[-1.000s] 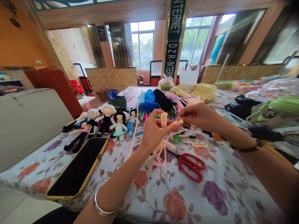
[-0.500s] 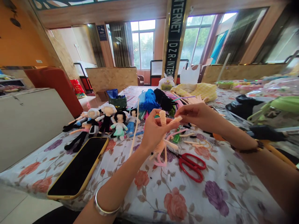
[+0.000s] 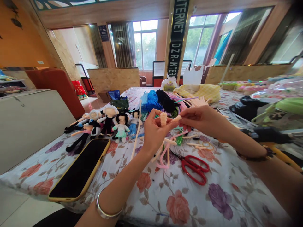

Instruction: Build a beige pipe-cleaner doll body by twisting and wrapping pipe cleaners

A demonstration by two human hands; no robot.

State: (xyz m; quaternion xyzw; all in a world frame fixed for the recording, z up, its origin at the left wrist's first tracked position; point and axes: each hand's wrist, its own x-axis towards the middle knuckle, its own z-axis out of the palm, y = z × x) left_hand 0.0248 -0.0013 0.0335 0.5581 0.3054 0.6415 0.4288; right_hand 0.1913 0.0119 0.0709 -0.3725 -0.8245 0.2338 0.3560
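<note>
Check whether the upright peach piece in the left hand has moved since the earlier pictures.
Yes: the upright peach piece in the left hand has shifted slightly left in the view, judged against the large printed rose on the tablecloth.

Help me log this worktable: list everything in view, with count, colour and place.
Table: at least one, flowered white, foreground
Phone: one, black, yellow case, front left
Scissors: one, red handles, right of centre
Loose stems: several, cream and pink, centre
Bundles: several, blue and black, centre back
Dolls: at least five, mixed, left
Basket-like stack: one, dark green, left of centre
Cloth: one, yellow, back
Bags: two, white, back
Sack: one, black, right
Green bag: one, green, right
Seatback: one, red, left
Windows: several, bright, background
Lettered sign: one, black, background
Blurred clutter: uncounted, mixed, far right
Held piece: count unclear, cream, centre
Bangle: one, silver, lower centre
Bracelet: one, dark, right
Left hand: one, bare, gripping that piece
Right hand: one, bare, pinching its tip
</note>
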